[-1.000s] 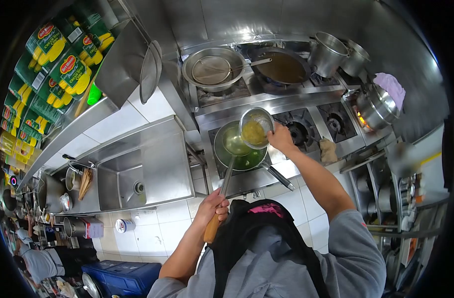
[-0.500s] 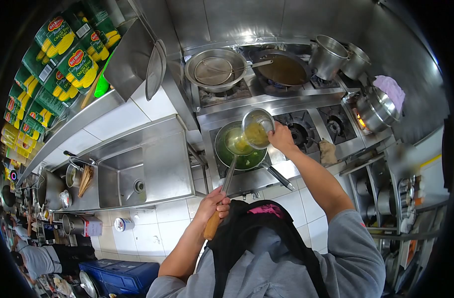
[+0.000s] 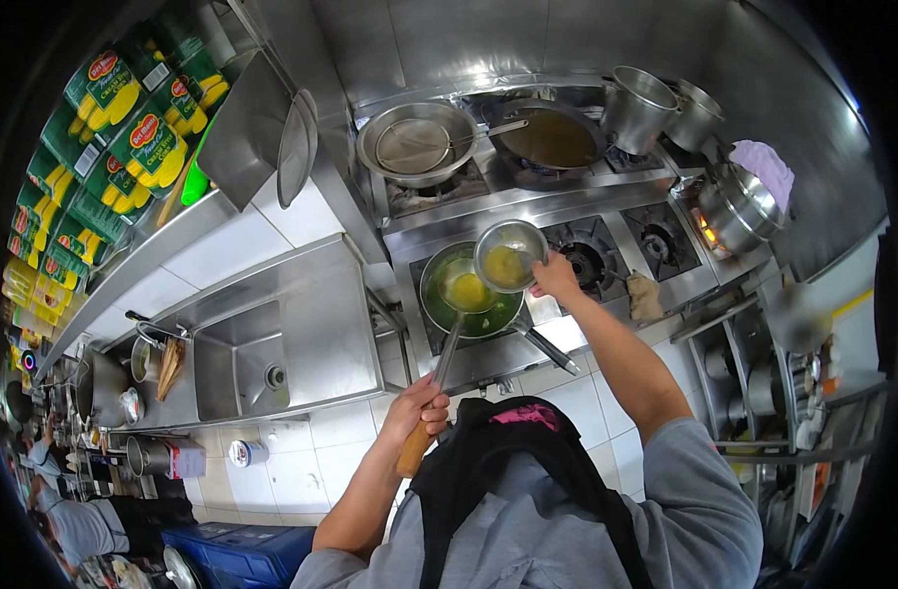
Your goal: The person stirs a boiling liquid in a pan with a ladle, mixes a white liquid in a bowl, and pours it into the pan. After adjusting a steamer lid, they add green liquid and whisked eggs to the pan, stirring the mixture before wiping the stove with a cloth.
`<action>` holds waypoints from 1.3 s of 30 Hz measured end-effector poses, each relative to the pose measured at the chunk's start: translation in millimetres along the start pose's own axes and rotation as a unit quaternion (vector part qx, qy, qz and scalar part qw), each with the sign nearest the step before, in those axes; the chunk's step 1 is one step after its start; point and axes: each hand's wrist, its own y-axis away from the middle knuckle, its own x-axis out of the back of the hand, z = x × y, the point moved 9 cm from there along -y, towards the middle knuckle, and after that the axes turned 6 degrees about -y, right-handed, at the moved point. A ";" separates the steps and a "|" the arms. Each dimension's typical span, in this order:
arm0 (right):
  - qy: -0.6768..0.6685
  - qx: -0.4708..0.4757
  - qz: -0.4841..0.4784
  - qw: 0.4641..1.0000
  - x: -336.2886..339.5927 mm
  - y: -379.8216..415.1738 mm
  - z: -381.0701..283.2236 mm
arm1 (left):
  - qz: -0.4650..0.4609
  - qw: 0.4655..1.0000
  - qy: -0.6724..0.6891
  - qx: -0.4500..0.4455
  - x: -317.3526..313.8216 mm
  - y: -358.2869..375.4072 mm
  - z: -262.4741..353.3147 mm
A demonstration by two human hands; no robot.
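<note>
My left hand [image 3: 416,410] is wrapped round the wooden handle of a long ladle [image 3: 448,355]. The ladle's round head holds yellow liquid and lies over a frying pan [image 3: 432,316] with green contents, on the front left burner. In my right hand [image 3: 555,277] is a small metal bowl [image 3: 522,233], gripped by its rim, with some yellow liquid inside. The bowl hangs above the pan's far right side, close beside the ladle head. The pan's black handle [image 3: 549,349] points toward me, to the right.
Behind the pan stand a wide bowl with a strainer [image 3: 416,147], a wok of brown liquid [image 3: 547,137] and tall pots [image 3: 637,110]. A lit burner heats a pot [image 3: 738,211] at right. A sink [image 3: 238,358] and stacked cans [image 3: 149,147] are left. A cloth [image 3: 643,296] lies at the stove front.
The bowl has tipped back from its steep pouring tilt and holds less yellow liquid. More yellow liquid fills the ladle head. My left hand keeps its grip on the handle.
</note>
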 end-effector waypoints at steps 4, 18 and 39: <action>-0.184 -0.092 -0.040 0.978 -20.0 -9.9 41.8 | 0.004 1.000 -0.005 -0.001 5.0 -0.9 4.7; -0.346 -0.078 -0.050 0.933 -12.7 1.6 -19.0 | 0.035 0.998 -0.031 -0.035 16.9 -8.9 33.8; -0.361 -0.080 -0.039 0.928 18.6 28.1 34.0 | 0.077 0.967 -0.232 -0.073 18.3 -39.7 63.1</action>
